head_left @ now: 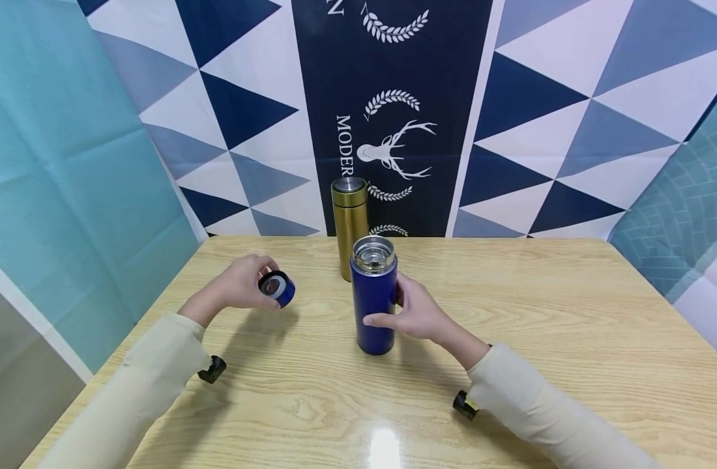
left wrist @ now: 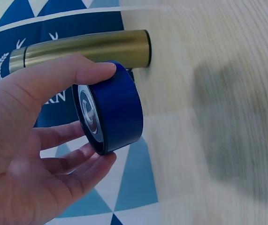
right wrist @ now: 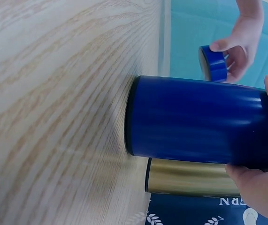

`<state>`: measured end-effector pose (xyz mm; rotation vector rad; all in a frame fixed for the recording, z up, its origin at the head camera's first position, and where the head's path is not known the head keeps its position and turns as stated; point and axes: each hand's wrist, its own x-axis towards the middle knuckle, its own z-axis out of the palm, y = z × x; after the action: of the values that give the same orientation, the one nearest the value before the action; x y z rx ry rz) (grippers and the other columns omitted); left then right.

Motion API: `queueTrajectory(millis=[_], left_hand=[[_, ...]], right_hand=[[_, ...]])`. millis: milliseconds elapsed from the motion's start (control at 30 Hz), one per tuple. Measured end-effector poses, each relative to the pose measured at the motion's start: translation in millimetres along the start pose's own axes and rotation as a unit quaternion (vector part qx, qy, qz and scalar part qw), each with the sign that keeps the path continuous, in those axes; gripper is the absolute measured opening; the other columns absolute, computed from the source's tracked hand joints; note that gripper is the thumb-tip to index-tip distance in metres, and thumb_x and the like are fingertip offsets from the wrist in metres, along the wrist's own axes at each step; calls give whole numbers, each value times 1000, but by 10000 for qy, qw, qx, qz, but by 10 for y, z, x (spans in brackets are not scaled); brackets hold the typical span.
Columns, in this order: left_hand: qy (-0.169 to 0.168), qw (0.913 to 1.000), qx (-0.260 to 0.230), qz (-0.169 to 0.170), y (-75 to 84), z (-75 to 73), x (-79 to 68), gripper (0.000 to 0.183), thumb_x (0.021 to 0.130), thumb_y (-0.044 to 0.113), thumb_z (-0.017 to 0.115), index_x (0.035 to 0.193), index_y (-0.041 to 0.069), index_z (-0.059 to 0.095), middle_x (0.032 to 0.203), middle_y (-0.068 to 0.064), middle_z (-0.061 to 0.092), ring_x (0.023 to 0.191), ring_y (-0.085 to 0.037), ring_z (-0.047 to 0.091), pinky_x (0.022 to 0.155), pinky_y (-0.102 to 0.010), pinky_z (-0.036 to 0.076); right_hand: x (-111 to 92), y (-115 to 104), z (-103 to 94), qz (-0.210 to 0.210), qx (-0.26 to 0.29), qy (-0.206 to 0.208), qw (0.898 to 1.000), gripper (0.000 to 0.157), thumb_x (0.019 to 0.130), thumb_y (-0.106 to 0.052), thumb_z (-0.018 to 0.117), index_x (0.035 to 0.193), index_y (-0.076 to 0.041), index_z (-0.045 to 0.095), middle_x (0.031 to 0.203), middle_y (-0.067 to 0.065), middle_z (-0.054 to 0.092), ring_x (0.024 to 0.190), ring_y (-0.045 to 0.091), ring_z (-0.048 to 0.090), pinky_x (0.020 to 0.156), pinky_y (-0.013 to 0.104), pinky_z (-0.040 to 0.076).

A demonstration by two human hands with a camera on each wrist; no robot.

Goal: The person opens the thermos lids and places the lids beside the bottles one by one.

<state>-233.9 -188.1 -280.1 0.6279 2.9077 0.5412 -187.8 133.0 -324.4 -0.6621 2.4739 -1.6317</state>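
Note:
My left hand (head_left: 247, 282) pinches a blue bottle lid (left wrist: 119, 110) between thumb and fingers, held above the table on the left. The lid's hollow underside, with a pale ring inside, shows in the head view. On the right, my right hand (head_left: 420, 309) grips the side of a blue thermos (head_left: 375, 309), thumb across its front and fingers behind it, partly hidden. This thermos stands upright, its steel mouth (head_left: 374, 253) uncovered. Behind it is a gold thermos (head_left: 349, 225) with its lid on, partly overlapped by the blue one in the head view.
Both thermoses are on a light wood table (head_left: 511, 286). A patterned cloth (head_left: 247, 111) with triangles and a deer print hangs along the back edge, and teal sheeting (head_left: 71, 163) hangs at the left. Small black devices (head_left: 465, 405) sit at both wrists.

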Motion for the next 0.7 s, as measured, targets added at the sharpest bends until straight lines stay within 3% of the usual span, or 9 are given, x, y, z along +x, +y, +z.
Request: queueTrajectory(millis=[367,700], left_hand=[[-218,9994,250,-21,-108,126,29,61,68,23,84,115,-5,59,106,-22,62,93,-31,60,75,-39,54],[-629,9968,452,-201,-221,222,5,60,68,23,83,115,-6,59,106,-22,62,89,-28,60,74,-38,53]], right_hand=[[6,20,1,-40,-12,29,10000,75,76,-17,81,138,-5,42,133,17,57,117,31,61,102,47,49],[2,25,4,-65,22,18,10000,74,76,-17,81,137,-5,43,132,16,58,117,31,62,101,46,50]])
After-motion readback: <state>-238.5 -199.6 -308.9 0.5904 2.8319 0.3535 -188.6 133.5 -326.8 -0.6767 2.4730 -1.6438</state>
